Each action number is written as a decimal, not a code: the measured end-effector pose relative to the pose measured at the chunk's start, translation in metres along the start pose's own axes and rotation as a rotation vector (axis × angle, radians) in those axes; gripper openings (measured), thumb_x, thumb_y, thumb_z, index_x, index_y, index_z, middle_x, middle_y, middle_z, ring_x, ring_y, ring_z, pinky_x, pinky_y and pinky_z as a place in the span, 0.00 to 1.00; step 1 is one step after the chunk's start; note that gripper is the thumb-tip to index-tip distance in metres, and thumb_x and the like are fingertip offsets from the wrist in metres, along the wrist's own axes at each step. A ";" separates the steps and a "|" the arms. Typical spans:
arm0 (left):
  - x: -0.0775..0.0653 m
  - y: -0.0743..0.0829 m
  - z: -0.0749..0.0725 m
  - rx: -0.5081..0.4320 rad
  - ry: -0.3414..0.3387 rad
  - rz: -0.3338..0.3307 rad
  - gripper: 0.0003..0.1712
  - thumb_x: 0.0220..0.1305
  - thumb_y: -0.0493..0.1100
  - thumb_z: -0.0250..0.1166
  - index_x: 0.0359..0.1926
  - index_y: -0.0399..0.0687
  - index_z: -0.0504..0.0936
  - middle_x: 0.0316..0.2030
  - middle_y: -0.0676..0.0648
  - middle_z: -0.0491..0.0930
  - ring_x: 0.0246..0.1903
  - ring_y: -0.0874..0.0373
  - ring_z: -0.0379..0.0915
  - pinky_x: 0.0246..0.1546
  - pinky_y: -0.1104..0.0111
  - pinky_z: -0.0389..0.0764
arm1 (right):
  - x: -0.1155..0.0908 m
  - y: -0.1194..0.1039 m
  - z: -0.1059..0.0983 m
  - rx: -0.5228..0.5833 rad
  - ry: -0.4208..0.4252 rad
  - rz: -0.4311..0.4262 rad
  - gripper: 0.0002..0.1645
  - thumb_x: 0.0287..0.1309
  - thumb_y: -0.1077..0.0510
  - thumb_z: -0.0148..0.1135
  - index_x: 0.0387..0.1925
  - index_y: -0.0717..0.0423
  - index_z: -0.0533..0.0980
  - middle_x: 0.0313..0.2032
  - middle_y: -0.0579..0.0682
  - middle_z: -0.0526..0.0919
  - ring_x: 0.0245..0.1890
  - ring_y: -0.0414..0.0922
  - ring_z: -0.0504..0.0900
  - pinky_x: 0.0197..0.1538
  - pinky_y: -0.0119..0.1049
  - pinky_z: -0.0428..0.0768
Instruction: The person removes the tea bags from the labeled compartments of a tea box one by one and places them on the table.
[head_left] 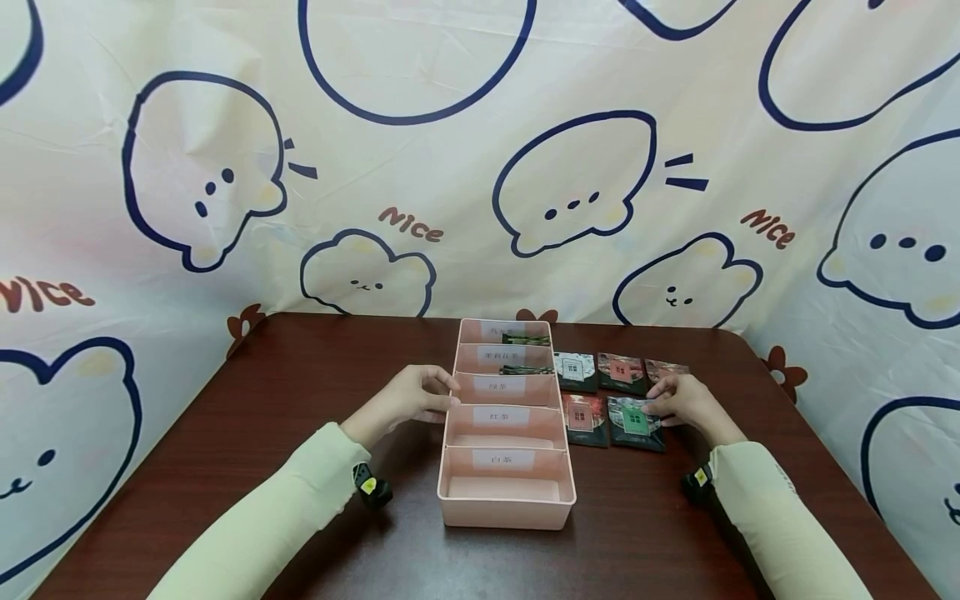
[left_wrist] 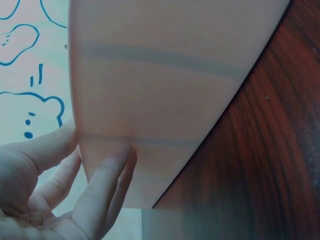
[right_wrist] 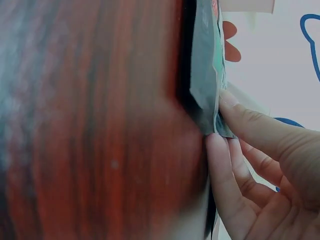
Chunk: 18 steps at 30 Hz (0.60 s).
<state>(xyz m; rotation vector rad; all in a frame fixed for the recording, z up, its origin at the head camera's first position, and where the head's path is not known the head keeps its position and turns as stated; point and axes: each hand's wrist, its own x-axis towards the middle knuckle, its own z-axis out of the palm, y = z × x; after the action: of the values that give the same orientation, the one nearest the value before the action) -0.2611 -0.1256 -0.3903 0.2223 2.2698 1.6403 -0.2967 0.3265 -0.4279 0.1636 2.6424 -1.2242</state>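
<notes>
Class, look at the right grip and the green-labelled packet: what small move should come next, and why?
Probably lift the green-labelled packet gently: the right grip pinches its corner, and the nearby box has upright walls it might need to clear. The left grip touches that box, perhaps steadying it.

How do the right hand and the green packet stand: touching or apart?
Touching: the right wrist view shows the right hand pinching a corner of the green packet between thumb and finger.
</notes>
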 end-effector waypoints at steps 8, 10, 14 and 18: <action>-0.001 0.000 0.000 -0.005 -0.001 0.004 0.16 0.59 0.33 0.68 0.47 0.31 0.77 0.40 0.39 0.76 0.32 0.56 0.80 0.43 0.53 0.85 | -0.001 0.000 0.001 -0.013 0.007 0.012 0.21 0.49 0.59 0.75 0.41 0.64 0.76 0.31 0.53 0.76 0.27 0.44 0.80 0.31 0.39 0.86; -0.001 0.000 0.000 -0.008 -0.001 0.004 0.15 0.59 0.33 0.68 0.47 0.32 0.77 0.40 0.39 0.75 0.32 0.56 0.80 0.42 0.54 0.85 | -0.001 -0.001 0.001 -0.022 0.007 0.012 0.21 0.49 0.59 0.74 0.42 0.64 0.76 0.31 0.53 0.76 0.27 0.44 0.80 0.31 0.38 0.86; 0.000 0.000 0.000 -0.012 0.004 -0.002 0.15 0.59 0.33 0.68 0.46 0.33 0.77 0.40 0.39 0.75 0.32 0.55 0.80 0.42 0.53 0.85 | -0.002 -0.002 0.002 -0.029 0.005 0.011 0.21 0.49 0.59 0.74 0.42 0.64 0.76 0.30 0.53 0.76 0.26 0.45 0.80 0.30 0.38 0.86; 0.001 -0.001 0.000 -0.013 0.009 -0.005 0.15 0.58 0.33 0.69 0.45 0.33 0.78 0.40 0.39 0.75 0.32 0.55 0.80 0.43 0.53 0.85 | -0.002 -0.001 0.002 -0.028 0.000 0.007 0.21 0.49 0.59 0.74 0.42 0.65 0.76 0.29 0.52 0.77 0.25 0.45 0.80 0.30 0.38 0.86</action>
<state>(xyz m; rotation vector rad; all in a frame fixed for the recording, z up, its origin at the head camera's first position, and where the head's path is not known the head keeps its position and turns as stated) -0.2615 -0.1255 -0.3914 0.2064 2.2639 1.6572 -0.2943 0.3244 -0.4277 0.1680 2.6553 -1.1846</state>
